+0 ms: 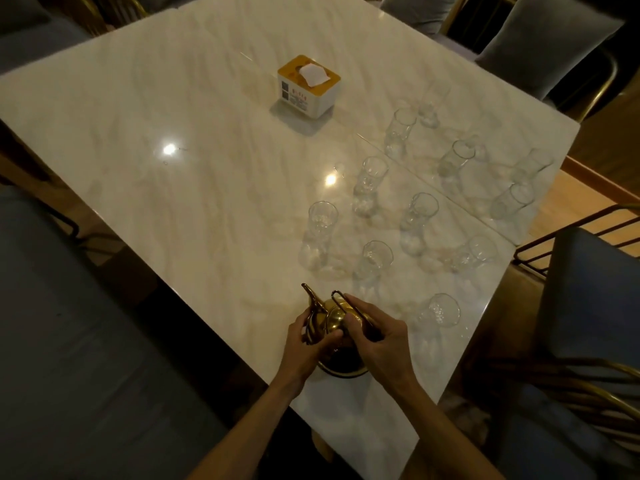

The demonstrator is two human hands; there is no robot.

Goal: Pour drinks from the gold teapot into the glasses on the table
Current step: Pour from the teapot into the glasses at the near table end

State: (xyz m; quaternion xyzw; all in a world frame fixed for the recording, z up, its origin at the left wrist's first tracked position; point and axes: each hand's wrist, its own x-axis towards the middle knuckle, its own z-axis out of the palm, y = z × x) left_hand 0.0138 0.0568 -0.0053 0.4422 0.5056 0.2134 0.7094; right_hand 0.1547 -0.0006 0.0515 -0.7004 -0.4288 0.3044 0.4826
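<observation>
The gold teapot [333, 323] stands on the marble table [173, 161] near its front edge, spout pointing up and left. My left hand [304, 344] wraps the pot's left side below the spout. My right hand [377, 337] grips the handle and the right side. Several clear glasses stand upright beyond and to the right of the pot; the nearest are one glass [438, 315] to its right, another glass [374, 261] just behind it and a tall glass [320, 233] behind on the left. They look empty.
A white and yellow tissue box [308, 86] sits toward the back middle of the table. Cushioned chairs with gold frames [588, 306] ring the right and far sides. A dark bench seat [79, 341] runs along the left edge.
</observation>
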